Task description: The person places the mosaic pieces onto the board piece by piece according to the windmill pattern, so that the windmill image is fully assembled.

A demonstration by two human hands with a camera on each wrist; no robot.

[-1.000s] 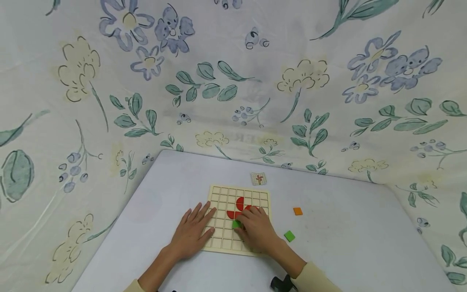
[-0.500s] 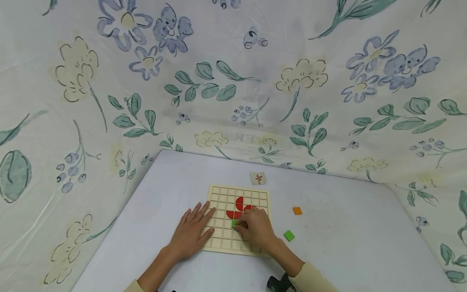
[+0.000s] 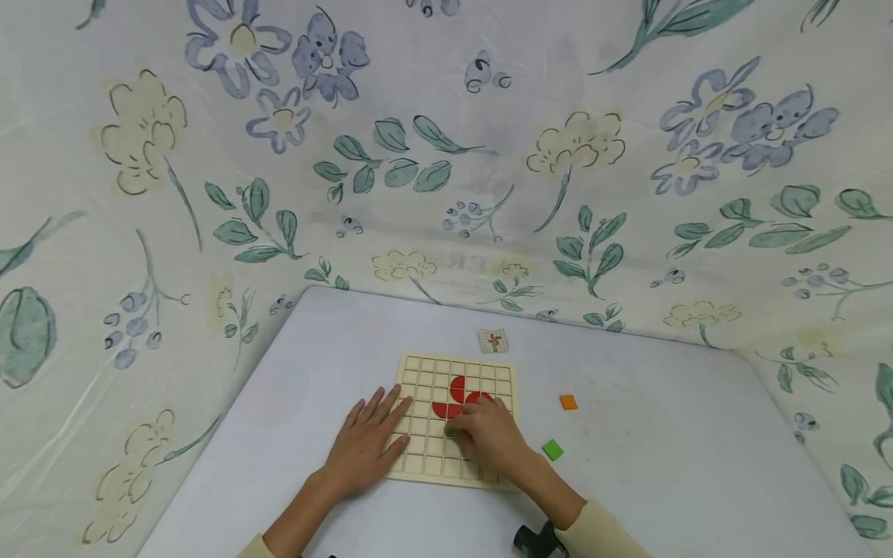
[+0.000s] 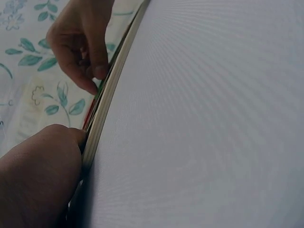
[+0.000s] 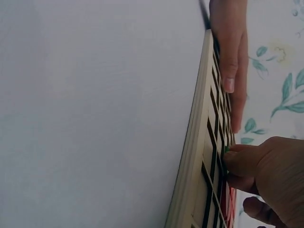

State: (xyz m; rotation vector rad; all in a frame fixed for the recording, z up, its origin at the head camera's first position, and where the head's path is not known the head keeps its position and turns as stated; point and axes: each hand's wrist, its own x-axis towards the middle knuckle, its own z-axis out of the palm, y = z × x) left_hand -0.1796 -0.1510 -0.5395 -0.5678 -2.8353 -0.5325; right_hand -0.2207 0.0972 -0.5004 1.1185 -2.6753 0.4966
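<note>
A pale wooden grid board point(image 3: 422, 463) lies on the white table. My left hand point(image 3: 367, 446) rests flat on its left side, fingers spread. Above the board's middle, my right hand point(image 3: 491, 438) pinches a small green tile point(image 3: 449, 432) between thumb and fingers, down at a grid cell just below the red pieces. The fingers cover most of this tile; a sliver of green point(image 5: 227, 149) shows by the thumb in the right wrist view. Red quarter-round pieces point(image 3: 457, 388) sit in nearby cells, some partly behind the right hand.
To the right of the board lie an orange square tile point(image 3: 568, 402) and a second green tile point(image 3: 553, 449). A small picture card point(image 3: 494, 341) with a red pinwheel lies beyond the board. Something black point(image 3: 536, 540) is by the right sleeve. Flowered cloth point(image 3: 418, 209) hangs behind the table.
The right fingers have shifted slightly over the green tile, which was plainer to see before and is now nearly covered. The left hand and board have stayed put.
</note>
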